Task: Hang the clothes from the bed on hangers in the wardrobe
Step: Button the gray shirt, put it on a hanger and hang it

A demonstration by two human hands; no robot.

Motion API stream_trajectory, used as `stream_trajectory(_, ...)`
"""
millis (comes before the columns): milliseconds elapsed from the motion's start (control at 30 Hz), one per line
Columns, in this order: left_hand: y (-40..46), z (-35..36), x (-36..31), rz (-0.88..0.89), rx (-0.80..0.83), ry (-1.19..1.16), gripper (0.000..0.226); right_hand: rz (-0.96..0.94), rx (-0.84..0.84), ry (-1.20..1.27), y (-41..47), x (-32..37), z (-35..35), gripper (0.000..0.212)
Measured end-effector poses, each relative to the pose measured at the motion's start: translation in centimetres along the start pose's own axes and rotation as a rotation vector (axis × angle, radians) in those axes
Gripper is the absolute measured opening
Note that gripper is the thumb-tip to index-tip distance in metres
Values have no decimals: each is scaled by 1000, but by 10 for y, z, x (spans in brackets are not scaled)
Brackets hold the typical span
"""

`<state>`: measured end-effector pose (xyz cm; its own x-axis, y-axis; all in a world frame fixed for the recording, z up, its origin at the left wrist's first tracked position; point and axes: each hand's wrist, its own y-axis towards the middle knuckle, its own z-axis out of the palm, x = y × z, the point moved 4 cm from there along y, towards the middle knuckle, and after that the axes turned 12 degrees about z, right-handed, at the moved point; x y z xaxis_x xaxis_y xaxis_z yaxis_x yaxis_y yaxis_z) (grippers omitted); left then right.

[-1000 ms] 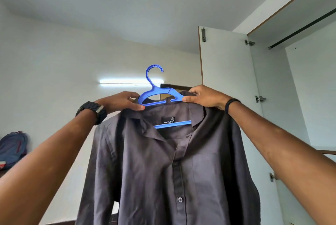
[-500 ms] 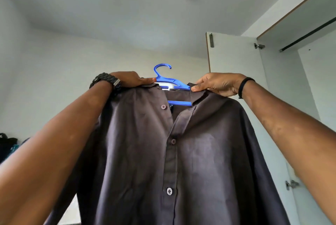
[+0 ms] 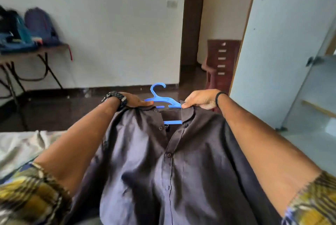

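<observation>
A dark grey button-up shirt (image 3: 169, 166) hangs on a blue plastic hanger (image 3: 160, 97), held out in front of me at chest height. My left hand (image 3: 135, 100) grips the shirt's left shoulder and collar over the hanger arm. My right hand (image 3: 199, 100) pinches the right collar flap at the hanger's other arm. The hanger's hook stands up free between my hands. The open wardrobe door (image 3: 280, 46) is at the right, with the wardrobe interior (image 3: 320, 86) beyond it. The bed (image 3: 21, 148) with pale sheets lies at the lower left.
A folding table (image 3: 36, 51) with several backpacks stands against the left wall. A doorway (image 3: 194, 24) opens ahead, with a dark red chair (image 3: 221, 61) beside it. Dark floor stretches between the bed and the wall.
My view has dropped from the ceiling to the room and floor. The shirt on the hanger has come down with my hands, which keep the same hold at the shoulders.
</observation>
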<state>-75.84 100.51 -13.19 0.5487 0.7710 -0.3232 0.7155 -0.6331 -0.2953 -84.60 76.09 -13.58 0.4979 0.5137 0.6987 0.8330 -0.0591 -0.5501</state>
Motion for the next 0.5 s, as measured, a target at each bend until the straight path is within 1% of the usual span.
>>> stream_trajectory(67,26,38,19,-22,49,3,78,58,-33,-60,40,-27,17,19)
stream_trajectory(100,39,53,26,-23,51,14,76,69,-61,-124,58,-36,22,27)
stream_trajectory(133,54,65,33,-27,57,26,74,79,-97,-221,75,-44,28,34)
stream_trajectory(200,82,83,45,-30,41,20,67,103,-190,-429,100,-50,37,38)
stream_trajectory(233,95,90,50,-33,14,-1,64,107,-252,-483,110,-51,40,40)
stream_trajectory(300,117,100,61,-62,-81,-63,58,107,-364,-520,131,-56,44,41)
stream_trajectory(333,127,104,65,-87,-139,-99,57,96,-420,-504,140,-57,44,36)
stream_trajectory(367,136,110,70,-127,-194,-119,58,89,-470,-492,149,-58,45,25)
stream_trajectory(400,140,116,73,-175,-244,-89,62,81,-508,-487,157,-62,47,19)
stream_trajectory(467,141,130,70,-225,-343,96,65,102,-534,-469,168,-70,58,32)
stream_trajectory(500,141,137,66,-203,-411,185,63,100,-546,-426,170,-74,65,35)
